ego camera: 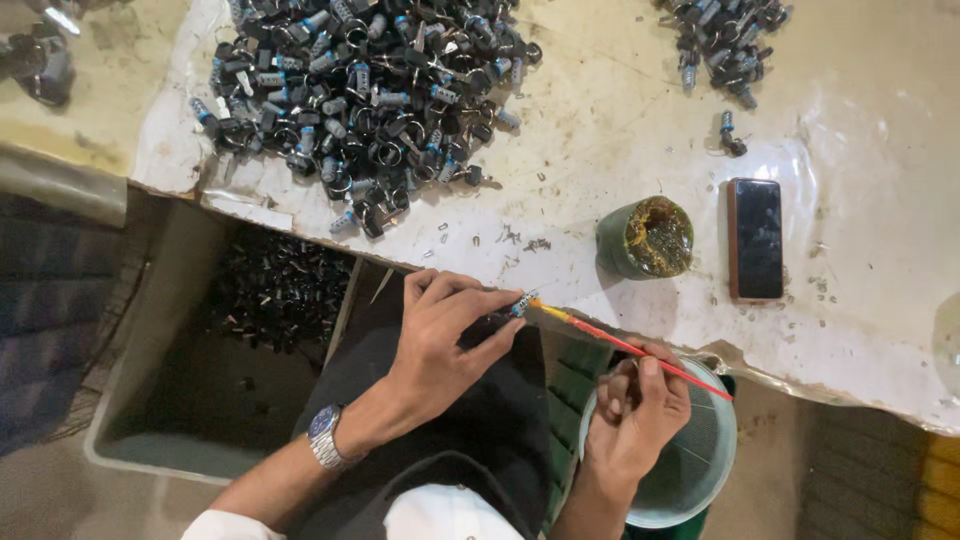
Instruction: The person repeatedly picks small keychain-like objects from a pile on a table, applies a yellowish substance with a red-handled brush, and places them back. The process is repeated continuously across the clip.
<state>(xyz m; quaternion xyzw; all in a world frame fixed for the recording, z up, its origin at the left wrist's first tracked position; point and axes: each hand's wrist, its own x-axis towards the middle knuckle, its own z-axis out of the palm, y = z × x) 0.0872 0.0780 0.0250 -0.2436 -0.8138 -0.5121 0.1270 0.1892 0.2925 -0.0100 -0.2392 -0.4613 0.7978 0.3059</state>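
My left hand (pixel 440 335) pinches a small grey-and-black metal part (pixel 521 303) between thumb and fingers at the table's near edge. A thin red and yellow brush (pixel 625 345) is gripped in my right hand (pixel 635 405), its tip touching the small part. My right hand hovers over a pale round bowl (pixel 705 455) below the table edge. A green cup of yellowish-brown grease (pixel 648 238) stands on the table just beyond the hands. A silver wristwatch (pixel 324 438) is on my left wrist.
A large heap of the same small parts (pixel 360 95) covers the table's far left; a smaller heap (pixel 722 35) lies far right. A dark phone (pixel 756 238) lies beside the cup. A grey bin (pixel 130 400) with dark parts sits below the table at left.
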